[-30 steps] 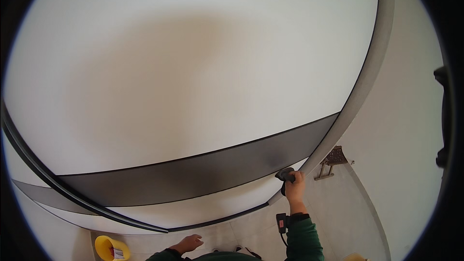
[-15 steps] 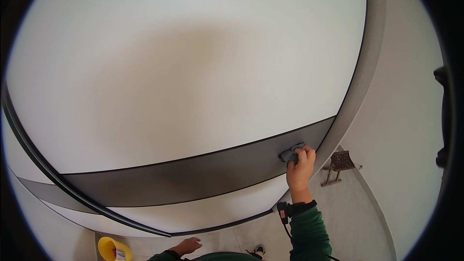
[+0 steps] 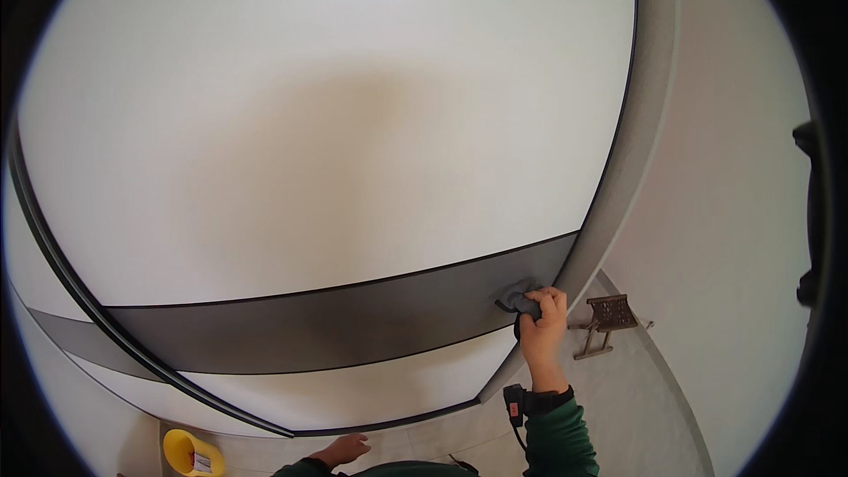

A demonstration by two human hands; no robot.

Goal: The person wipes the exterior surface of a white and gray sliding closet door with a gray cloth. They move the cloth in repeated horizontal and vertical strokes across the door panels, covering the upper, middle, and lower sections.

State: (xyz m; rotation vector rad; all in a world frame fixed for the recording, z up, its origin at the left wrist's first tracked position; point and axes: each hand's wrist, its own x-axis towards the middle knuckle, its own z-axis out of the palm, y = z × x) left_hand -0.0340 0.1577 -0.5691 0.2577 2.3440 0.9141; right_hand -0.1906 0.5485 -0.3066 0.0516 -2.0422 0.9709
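A dark grey cloth (image 3: 521, 299) is bunched in my right hand (image 3: 546, 322), whose fingers press it against the grey band (image 3: 336, 331) across a large sliding door. The cloth lies near the right end of that band. Above and below the band the door panel (image 3: 353, 141) is white, framed by thin black edges. Low in the view, my left hand (image 3: 344, 450) hangs in front of my body near the bottom of the door. Its fingers look loosely curled, and I see nothing in it.
On the floor at lower left stands a yellow bin (image 3: 192, 453) with something white and red inside. A small brown folding stool (image 3: 609, 314) stands on the right against the pale wall (image 3: 724, 238). A black vertical rail (image 3: 106, 329) runs down the door's left edge.
My right hand and the cloth have slid a little down the grey band, and the cloth is bunched differently. The view has turned slightly to the right. My left hand stays low.
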